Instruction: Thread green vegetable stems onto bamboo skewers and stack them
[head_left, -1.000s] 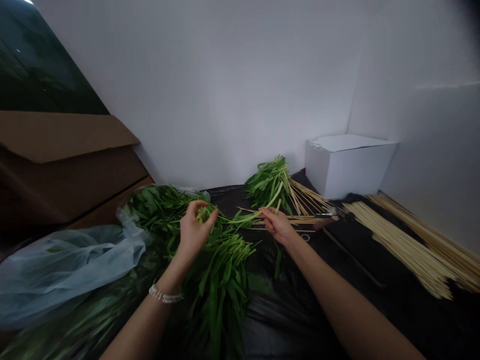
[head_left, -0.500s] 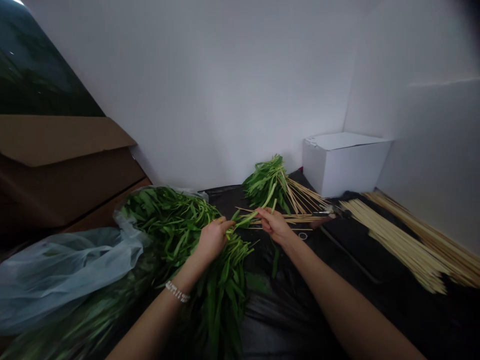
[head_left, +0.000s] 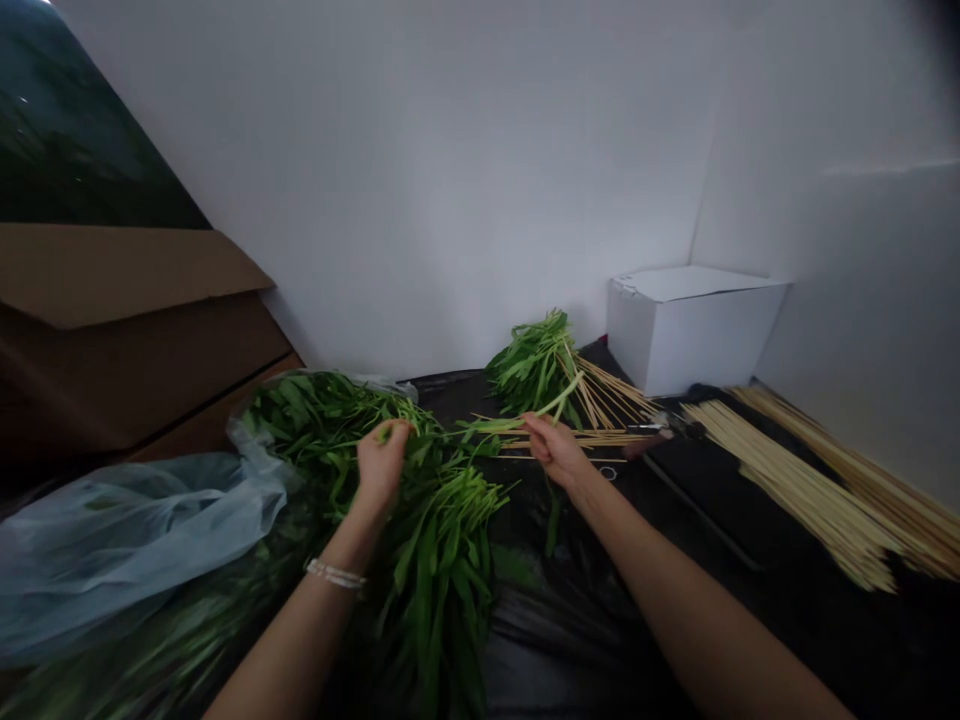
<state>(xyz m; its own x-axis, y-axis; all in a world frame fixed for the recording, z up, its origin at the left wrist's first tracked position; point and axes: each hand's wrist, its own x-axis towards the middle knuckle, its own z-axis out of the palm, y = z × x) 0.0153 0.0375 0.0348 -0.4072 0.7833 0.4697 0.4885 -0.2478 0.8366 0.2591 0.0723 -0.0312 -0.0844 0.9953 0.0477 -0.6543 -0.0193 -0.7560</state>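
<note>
My right hand (head_left: 553, 450) is closed around a few pale green water spinach stems (head_left: 564, 398). Their thick ends point up and right, and the leafy part stretches left toward the pile. To the left, my left hand (head_left: 382, 458) is closed in a pinch above the greens, with a bit of green showing at its fingers. Beneath and between the hands lies a loose bunch of water spinach (head_left: 454, 530), leaves hanging toward me. Thin bamboo sticks (head_left: 607, 438) lie just beyond my right hand.
Behind, a water spinach bundle (head_left: 529, 365) lies against sticks. More greens (head_left: 300, 410) fill a clear plastic bag (head_left: 150, 530) at left, near a cardboard box (head_left: 127, 270). At right are a white box (head_left: 705, 335), a small ring (head_left: 608, 473) and stacks of bamboo sticks (head_left: 795, 490) on black sheeting.
My left hand has moved left, away from my right hand, over the pile. The stems in my right hand have tipped over to the right; that hand has barely moved.
</note>
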